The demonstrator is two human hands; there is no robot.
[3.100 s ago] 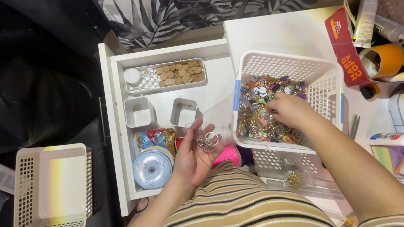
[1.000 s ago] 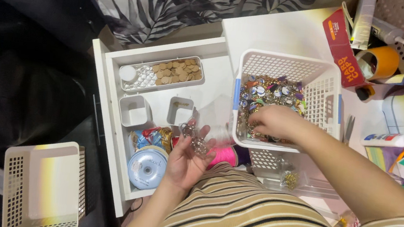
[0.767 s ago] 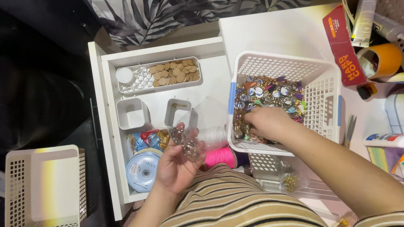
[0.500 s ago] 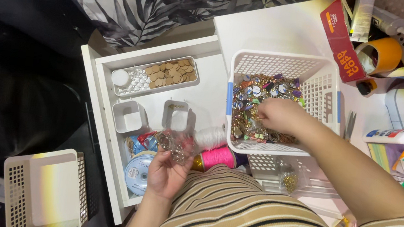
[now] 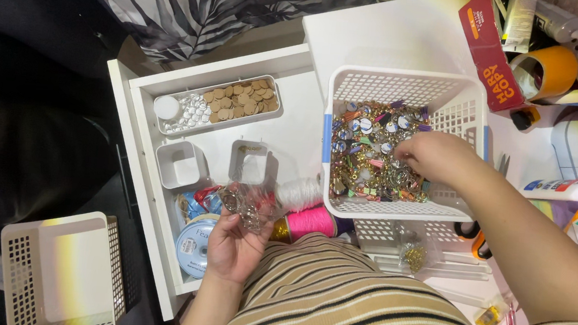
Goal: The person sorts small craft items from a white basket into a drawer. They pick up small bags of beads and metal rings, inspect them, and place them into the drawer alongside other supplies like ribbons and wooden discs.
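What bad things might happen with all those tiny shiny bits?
The left hand holds a loose cluster of small clear and metal pieces over the open white drawer; some might slip and scatter among the ribbon spools. The right hand digs in the white basket full of charms; the tangled pieces might snag and drag extras out.

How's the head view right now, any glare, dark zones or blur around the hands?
Head view: light is bright and even on the white basket and drawer; a rainbow flare streaks the beige basket lower left; the floor at left falls nearly black; the right hand is sharp, the left hand slightly soft, and its clear bag of rings is hard to make out.
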